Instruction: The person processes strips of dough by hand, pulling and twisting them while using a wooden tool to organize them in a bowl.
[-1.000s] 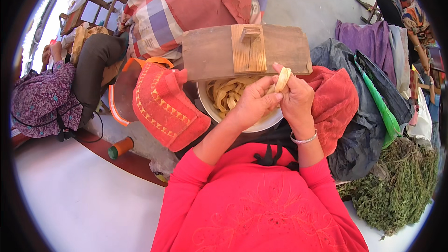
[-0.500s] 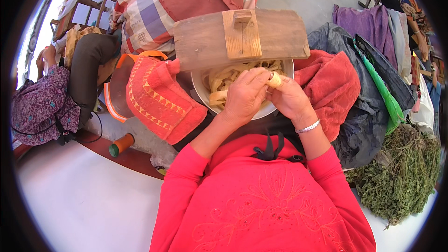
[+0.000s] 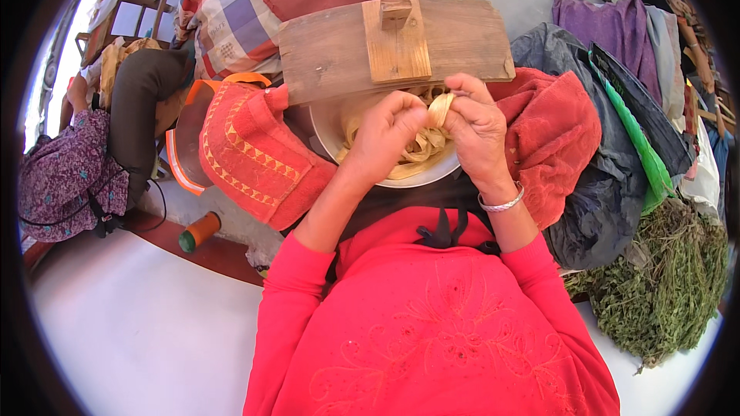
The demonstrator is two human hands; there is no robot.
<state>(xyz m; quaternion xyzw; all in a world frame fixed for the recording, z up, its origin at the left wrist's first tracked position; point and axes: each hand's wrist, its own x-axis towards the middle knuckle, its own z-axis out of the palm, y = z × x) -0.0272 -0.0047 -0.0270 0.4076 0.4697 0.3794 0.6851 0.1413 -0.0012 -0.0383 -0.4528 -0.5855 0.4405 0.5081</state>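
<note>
Above a white basin (image 3: 408, 182) both my hands work close together. My right hand (image 3: 482, 135) is closed round a looped, pale yellow fibre strip (image 3: 440, 110), which stands up between its fingers. Just left of that strip, the fingers of my left hand (image 3: 389, 135) are pinched together; whatever lies in the pinch is hidden. More coiled strips (image 3: 420, 146) fill the basin below, partly covered by my hands. Across the basin's far side lies a wooden board (image 3: 327, 62) with a paler cross-piece (image 3: 401, 50) and a small block on it.
Red towels flank the basin, left (image 3: 247, 158) and right (image 3: 551, 135). A brown-and-green spool-like cylinder (image 3: 200, 232) lies at the left. Dark plastic sheeting (image 3: 593, 216) and a pile of dried green plants (image 3: 655, 293) are at the right. Another person's purple patterned sleeve (image 3: 77, 162) shows far left.
My hands have drawn slightly apart and a bit upward. The strip, earlier wrapped at my right fingers, now shows as a loop between the hands. The whole view has shifted a little.
</note>
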